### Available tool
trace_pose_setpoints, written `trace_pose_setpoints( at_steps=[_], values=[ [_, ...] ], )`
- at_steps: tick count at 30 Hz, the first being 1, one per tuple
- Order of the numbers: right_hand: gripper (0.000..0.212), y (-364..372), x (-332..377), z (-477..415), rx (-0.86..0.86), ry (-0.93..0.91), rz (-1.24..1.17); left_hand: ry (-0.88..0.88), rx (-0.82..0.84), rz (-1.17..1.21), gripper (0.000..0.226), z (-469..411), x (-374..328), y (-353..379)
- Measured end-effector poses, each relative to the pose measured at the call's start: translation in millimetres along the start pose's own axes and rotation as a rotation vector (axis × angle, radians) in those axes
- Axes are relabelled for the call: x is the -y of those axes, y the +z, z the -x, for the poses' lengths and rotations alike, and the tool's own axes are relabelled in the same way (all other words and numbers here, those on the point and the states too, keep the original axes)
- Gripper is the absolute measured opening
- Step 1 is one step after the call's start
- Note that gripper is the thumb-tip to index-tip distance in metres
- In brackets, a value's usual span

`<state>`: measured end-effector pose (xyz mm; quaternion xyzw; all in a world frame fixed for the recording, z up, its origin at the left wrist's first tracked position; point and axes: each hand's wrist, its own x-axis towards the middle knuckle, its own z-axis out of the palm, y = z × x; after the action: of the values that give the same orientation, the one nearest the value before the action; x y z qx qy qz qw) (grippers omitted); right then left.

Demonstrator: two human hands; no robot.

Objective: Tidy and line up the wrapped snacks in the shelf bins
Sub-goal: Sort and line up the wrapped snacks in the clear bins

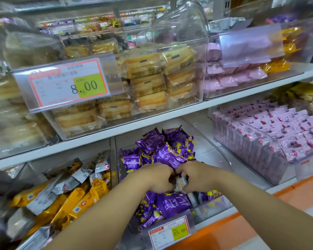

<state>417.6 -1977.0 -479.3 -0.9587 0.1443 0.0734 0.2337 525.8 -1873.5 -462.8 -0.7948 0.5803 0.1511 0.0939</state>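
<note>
Purple wrapped snacks (pixel 172 152) with yellow print lie heaped in a clear bin (pixel 213 208) on the lower shelf, at the centre. Both my hands are in that bin, close together on top of the heap. My left hand (pixel 155 177) has its fingers curled around purple snacks. My right hand (pixel 193 175) also curls its fingers on snacks, and a packet with a white end (pixel 180 184) shows between the two hands. More purple snacks (pixel 172 202) lie in front of my hands, behind a price tag (pixel 170 231).
A bin of yellow and silver packets (pixel 65 195) stands to the left. Pink packets (pixel 271 134) stand in rows in the bin on the right. On the upper shelf, clear bins hold wrapped cakes (pixel 152 78) behind an 8.00 price tag (pixel 69 83). An orange ledge (pixel 260 217) runs below.
</note>
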Motion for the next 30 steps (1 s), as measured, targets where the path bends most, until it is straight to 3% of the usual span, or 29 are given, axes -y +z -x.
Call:
trace_pose_setpoints(
  at_steps=[3, 9, 11, 15, 19, 23, 30],
  values=[
    [0.029, -1.5, 1.2, -0.7, -0.056, -0.019, -0.03, -0.014, 0.039, 0.016, 0.033, -5.1, -4.8, -1.1],
    [0.028, 0.9, -0.6, -2.6, -0.074, -0.054, -0.051, -0.064, 0.125, 0.018, 0.028, -5.7, -9.5, -6.6],
    [0.035, -0.5, 0.7, 0.7, -0.063, -0.055, -0.074, -0.08, 0.152, 0.007, 0.027, -4.4, -11.5, -10.0],
    [0.068, -5.3, 2.6, 7.1, -0.058, -0.026, -0.172, -0.081, 0.171, 0.007, 0.027, -3.7, -10.0, -11.9],
    [0.043, -3.6, 0.8, 6.9, -0.046, -0.046, -0.149, -0.041, 0.169, 0.092, 0.026, -2.3, -3.9, -13.1],
    [0.042, -4.7, -2.2, 9.0, -0.057, -0.026, -0.184, -0.012, 0.147, 0.17, 0.024, 0.1, 0.9, -12.0],
    [0.025, -19.1, 4.1, 24.0, -0.289, -0.071, -0.31, 0.049, -0.044, 0.338, 0.017, 11.2, 0.5, -12.0]
  ],
)
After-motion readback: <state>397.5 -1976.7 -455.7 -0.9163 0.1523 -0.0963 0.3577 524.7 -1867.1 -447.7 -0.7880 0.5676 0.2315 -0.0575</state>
